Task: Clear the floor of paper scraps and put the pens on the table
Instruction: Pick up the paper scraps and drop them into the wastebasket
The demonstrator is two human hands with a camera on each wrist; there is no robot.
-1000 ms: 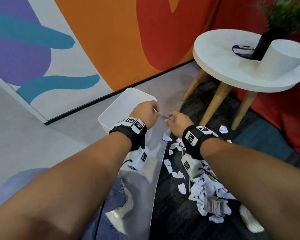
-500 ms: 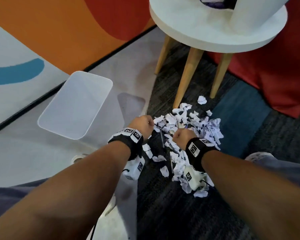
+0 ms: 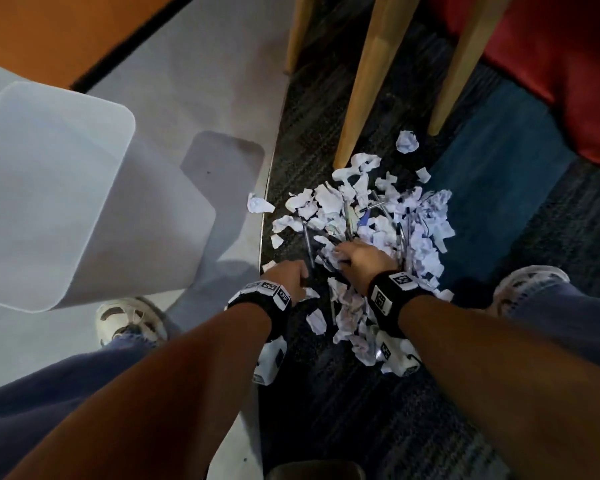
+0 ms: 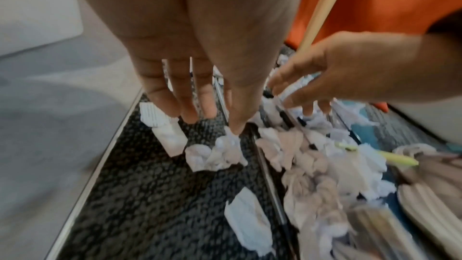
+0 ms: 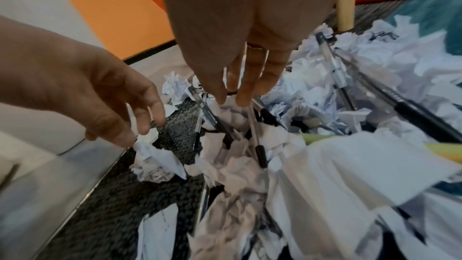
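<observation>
Entry: floor beside the small table, seen from above; items listed from left to right.

- White bin (image 3: 56, 188): stands on the pale floor at the left, well apart from the litter. No paper can be made out inside it.
- Stray scrap (image 3: 258, 204): lies alone on the pale floor, just beside the carpet edge.
- Left hand (image 3: 290, 275): is lowered to the near-left edge of the pile, fingers spread and straight; in the left wrist view the fingertips (image 4: 190, 114) are seen touching the crumpled scrap (image 4: 220, 151) below them, with nothing gripped.
- Right hand (image 3: 361, 261): is set down on the middle of the pile, fingers apart and pointing down among the pens; in the right wrist view no pen or paper is seen enclosed by them.
- Paper scraps (image 3: 413, 223): are heaped on the dark carpet (image 3: 326, 393) in front of the table legs (image 3: 364, 81), running onto the blue carpet patch at the right.
- Pens (image 5: 212, 118): several clear-barrelled ones with black caps are mixed into and under the scraps; a yellow one (image 5: 325, 137) is half buried.
- Lone crumpled ball (image 3: 407, 141): lies between two table legs, apart from the heap.

Progress, as judged: sorting is barely begun. The pens seen are all on the floor; the tabletop is out of view. Left to do: the pens are to be picked out and carried up, and the scraps are to be gathered.
</observation>
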